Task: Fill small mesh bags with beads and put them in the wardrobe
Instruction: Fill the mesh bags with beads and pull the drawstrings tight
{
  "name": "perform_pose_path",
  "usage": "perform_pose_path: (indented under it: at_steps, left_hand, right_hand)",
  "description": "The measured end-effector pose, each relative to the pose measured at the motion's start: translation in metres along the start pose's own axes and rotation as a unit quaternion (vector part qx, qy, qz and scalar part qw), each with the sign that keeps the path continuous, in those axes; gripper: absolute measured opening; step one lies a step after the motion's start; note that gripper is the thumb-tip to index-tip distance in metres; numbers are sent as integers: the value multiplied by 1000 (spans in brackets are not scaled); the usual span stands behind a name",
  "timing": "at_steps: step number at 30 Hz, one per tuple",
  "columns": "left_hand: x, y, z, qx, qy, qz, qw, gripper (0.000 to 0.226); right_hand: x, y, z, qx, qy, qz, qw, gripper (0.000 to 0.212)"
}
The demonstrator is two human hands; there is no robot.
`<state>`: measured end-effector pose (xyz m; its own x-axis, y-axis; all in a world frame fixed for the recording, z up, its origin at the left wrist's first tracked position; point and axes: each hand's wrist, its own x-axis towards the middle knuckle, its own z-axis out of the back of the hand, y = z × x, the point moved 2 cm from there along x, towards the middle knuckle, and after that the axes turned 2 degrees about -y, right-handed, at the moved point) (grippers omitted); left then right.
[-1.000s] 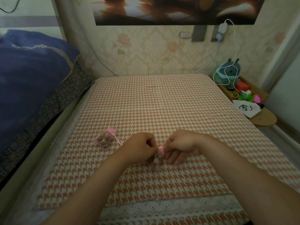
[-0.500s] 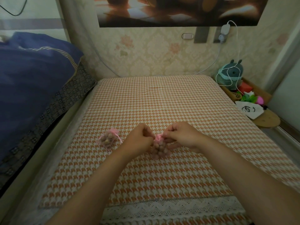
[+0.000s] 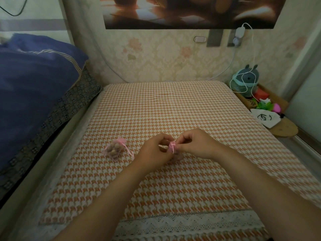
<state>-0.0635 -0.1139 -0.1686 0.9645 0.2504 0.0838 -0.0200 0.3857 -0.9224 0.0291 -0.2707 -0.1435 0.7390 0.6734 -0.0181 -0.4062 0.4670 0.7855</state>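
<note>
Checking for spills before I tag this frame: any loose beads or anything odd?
Nothing stands out. The left hand and right hand pinch the second bag by its pink top; the filled bag lies on the checked cloth, gathered shut, no loose beads visible.

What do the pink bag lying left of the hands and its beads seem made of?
Small pink drawstring bag: sheer mesh, probably organza, since its contents show through. Round tan beads: matte, perhaps wood or clay; too small to tell.

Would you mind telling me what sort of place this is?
Likely a bedroom: a blue quilt lies at left, floral wallpaper covers the wall, and a charger is plugged in.
</note>
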Motion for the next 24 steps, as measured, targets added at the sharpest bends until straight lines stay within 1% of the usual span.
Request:
perform_pose_path:
  at_steps: [2,4,8,10,13,16,21,23,24]
  left_hand:
    - [1,0,-1,-36,-12,21,999,11]
    - [2,0,-1,-33,-39,20,999,8]
    - [6,2,1,-16,-70,-2,997,12]
    - [8,3,5,8,-61,-11,998,14]
    - [9,2,9,70,-68,-53,994,15]
    - [8,1,8,84,-84,-73,990,15]
    - [9,1,6,117,-85,-118,982,22]
    - [9,0,7,129,-92,-134,978,23]
    - [10,0,8,130,-97,-141,977,21]
  right_hand:
    - [1,0,0,-1,-9,16,1000,10]
    - [2,-1,0,-13,-19,25,999,7]
    - [3,-3,0,-40,-35,28,998,9]
    - [3,-3,1,-46,-41,28,998,11]
    - [2,-4,-1,-53,-43,32,997,13]
    - [3,-1,-1,-55,-64,43,995,15]
    - [4,0,-4,-33,-89,42,995,9]
    - [4,1,-4,-2,-80,31,996,11]
    - [4,1,-4,20,-66,24,997,16]
